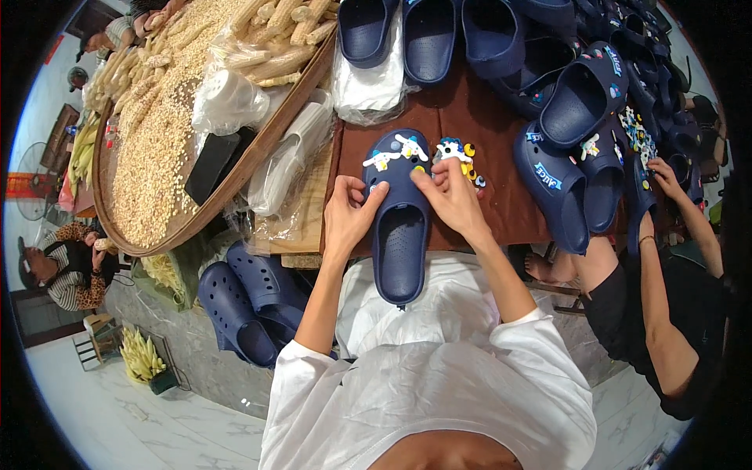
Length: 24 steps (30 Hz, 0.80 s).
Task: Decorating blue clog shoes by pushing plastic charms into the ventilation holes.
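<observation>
A navy foam clog (401,258) is upright in front of me, its toe pointing away and its heel near my lap. White character charms (411,146) and a small yellow charm sit on its toe. My left hand (350,211) is closed on the clog's left side, thumb on top. From the right, my right hand (454,196) is closed at the clog's other edge, its thumb pressed beside the yellow charm; its other fingertips are partly hidden. Just beyond that hand lies a small pile of colourful loose charms (462,153) on the brown cloth (501,204).
Navy clogs with charms (552,184) crowd the table's right; plainer ones (429,43) line the back. Another person's hand (666,178) touches a clog there. To the left stand a tray rim (266,121) around corn kernels, a black phone (215,168) and hanging clogs (235,313).
</observation>
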Available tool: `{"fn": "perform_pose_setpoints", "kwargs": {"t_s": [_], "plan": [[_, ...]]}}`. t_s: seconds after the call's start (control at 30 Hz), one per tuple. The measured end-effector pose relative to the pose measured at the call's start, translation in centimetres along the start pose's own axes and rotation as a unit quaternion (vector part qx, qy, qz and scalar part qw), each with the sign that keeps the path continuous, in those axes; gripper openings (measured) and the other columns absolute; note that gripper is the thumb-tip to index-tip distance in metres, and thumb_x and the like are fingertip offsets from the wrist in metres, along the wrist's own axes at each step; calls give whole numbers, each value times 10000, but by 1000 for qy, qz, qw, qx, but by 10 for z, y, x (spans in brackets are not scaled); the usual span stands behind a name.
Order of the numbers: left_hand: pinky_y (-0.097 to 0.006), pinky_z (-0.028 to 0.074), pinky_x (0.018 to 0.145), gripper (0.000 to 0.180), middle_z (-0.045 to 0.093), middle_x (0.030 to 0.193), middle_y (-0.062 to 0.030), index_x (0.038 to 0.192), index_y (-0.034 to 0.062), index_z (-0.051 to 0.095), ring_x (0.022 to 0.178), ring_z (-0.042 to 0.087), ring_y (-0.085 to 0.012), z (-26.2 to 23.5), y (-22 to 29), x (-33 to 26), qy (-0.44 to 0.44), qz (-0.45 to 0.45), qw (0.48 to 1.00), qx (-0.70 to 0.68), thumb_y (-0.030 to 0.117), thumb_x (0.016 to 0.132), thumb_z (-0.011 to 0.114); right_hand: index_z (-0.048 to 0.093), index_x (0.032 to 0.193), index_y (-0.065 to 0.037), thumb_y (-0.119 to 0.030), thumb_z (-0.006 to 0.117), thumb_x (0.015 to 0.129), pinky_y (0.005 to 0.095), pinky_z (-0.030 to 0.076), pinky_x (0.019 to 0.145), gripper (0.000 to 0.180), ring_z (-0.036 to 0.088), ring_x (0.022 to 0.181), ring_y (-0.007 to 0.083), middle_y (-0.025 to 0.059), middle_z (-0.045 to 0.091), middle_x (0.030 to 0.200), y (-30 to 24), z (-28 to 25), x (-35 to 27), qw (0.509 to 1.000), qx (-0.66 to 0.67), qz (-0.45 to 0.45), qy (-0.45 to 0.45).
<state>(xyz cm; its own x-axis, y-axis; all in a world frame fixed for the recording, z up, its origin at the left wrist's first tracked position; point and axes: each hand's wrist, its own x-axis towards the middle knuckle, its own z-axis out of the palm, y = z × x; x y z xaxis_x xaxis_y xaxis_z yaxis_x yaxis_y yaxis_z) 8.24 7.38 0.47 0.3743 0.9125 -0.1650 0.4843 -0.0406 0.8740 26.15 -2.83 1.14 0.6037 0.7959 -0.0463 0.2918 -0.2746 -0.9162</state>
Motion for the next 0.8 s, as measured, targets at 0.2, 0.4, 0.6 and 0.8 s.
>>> {"fn": "perform_pose_setpoints", "kwargs": {"t_s": [0.2,0.4,0.6,0.8], "plan": [[-264,402,575,416,538,665,5,839,35,546,630,488,-86,-5,-10,8,-25,-30,999,0,394,859,755,501,956,-7,-514,745,824,390,510,662,578,622,721,254,146,616,803,-7,4,19,991,-115,5,-65],[-490,471,625,414,591,653,-246,835,16,517,632,602,-437,-15,9,10,-84,72,984,142,403,939,618,475,957,-4,-358,694,887,445,495,632,422,632,696,349,192,616,775,-8,0,14,993,-92,-13,-71],[-547,451,645,276,611,716,-262,882,6,524,715,603,-471,-15,13,11,-96,203,951,211,251,1006,502,444,971,-3,-174,544,990,498,478,633,198,603,736,443,241,590,796,-8,5,11,969,-165,-177,-53],[-292,371,507,420,461,628,-15,832,29,500,553,443,-107,-18,-15,17,-123,122,985,12,333,1083,355,448,947,-16,-145,515,1005,480,467,639,156,600,747,428,208,585,813,-1,2,13,964,-123,-232,-39]]}}
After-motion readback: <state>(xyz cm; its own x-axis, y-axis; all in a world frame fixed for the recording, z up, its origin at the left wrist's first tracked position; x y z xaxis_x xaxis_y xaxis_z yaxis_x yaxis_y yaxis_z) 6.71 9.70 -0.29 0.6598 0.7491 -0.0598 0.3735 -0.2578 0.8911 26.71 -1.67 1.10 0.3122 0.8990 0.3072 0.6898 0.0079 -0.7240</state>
